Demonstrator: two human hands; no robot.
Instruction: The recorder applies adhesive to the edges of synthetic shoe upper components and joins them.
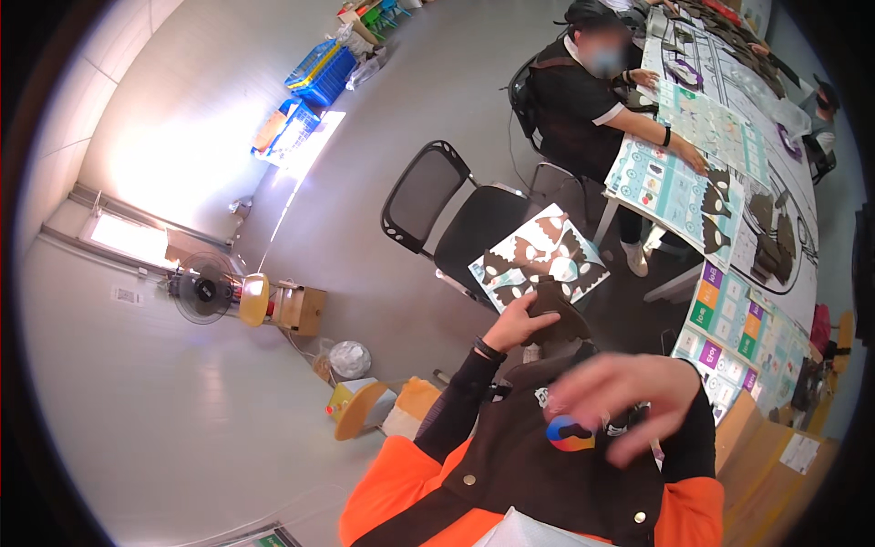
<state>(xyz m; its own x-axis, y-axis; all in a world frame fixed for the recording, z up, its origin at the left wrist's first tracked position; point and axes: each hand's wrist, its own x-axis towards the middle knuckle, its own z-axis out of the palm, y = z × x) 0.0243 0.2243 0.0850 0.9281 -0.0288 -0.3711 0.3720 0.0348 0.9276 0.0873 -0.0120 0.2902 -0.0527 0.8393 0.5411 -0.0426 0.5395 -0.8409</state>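
My left hand point(512, 325) is raised in front of me and grips a dark brown cut-out piece point(552, 312) by its edge. Just beyond it, a printed sheet point(536, 258) with several dark bat-like shapes lies on the seat of a black chair point(428, 196). My right hand point(629, 394) is blurred, held close to my chest with its fingers spread and nothing in it. It hovers beside a round colourful badge point(570, 432) on my dark vest with orange sleeves.
A long table point(729, 196) covered with printed sheets and dark cut-outs runs along the right. Another person point(583, 91) sits at it with hands on a sheet. A fan point(205, 288), blue crates point(317, 73) and cardboard boxes point(775, 456) stand around.
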